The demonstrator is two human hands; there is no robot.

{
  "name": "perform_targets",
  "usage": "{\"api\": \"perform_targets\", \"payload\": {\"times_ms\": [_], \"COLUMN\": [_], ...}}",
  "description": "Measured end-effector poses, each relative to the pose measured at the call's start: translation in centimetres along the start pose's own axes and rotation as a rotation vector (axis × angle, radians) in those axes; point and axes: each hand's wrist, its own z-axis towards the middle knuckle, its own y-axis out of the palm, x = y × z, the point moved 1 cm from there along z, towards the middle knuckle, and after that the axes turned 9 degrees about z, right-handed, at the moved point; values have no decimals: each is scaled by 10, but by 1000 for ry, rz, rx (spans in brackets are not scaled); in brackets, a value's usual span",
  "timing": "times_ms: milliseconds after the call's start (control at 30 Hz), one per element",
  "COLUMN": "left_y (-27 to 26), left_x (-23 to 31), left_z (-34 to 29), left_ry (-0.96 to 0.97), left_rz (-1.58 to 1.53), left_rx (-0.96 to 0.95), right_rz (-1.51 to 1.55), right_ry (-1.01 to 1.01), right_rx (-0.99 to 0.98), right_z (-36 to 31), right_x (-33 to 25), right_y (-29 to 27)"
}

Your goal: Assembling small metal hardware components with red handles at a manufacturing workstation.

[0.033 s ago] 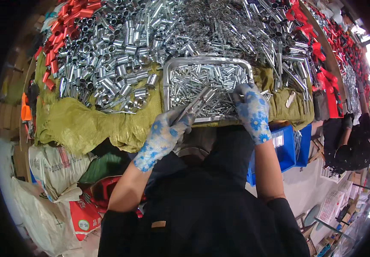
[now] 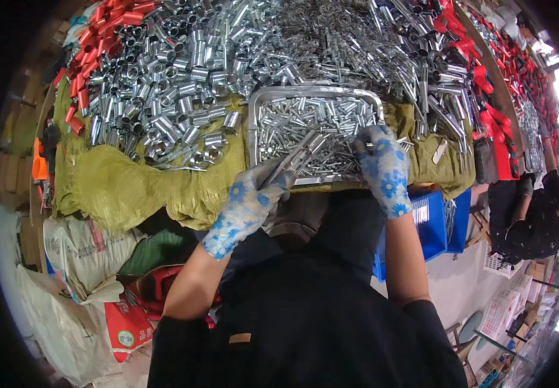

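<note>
Metal tray [image 2: 253, 123], rods [image 2: 292, 155] in left hand [image 2: 248, 205]

The gloved left hand [image 2: 248, 205] grips a bundle of metal rods [image 2: 297, 157] over the metal tray [image 2: 258, 132] of small silver parts. The gloved right hand [image 2: 383, 169] reaches into the tray beside it

Clearance around hands: tight ahead, open toward body.
Beyond both hands, tray [image 2: 253, 123] rim and heaped metal sleeves [image 2: 163, 103] block passage; yellow cloth [image 2: 130, 187] left of left hand [image 2: 247, 207] lies bare; blue bin [image 2: 431, 223] sits right of right hand [image 2: 383, 171].
</note>
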Motion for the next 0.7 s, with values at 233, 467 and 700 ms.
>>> {"api": "perform_targets", "payload": {"times_ms": [233, 467, 700], "left_y": [4, 6, 8], "left_x": [10, 23, 28], "left_z": [0, -8, -12], "left_ry": [109, 156, 117], "left_rz": [201, 251, 255], "left_rx": [108, 91, 61], "right_rz": [667, 891, 567], "right_ry": [28, 109, -223], "right_rx": [-202, -46, -175], "right_z": [-31, -36, -43], "right_x": [-54, -54, -71], "right_y": [-20, -25, -32]}}
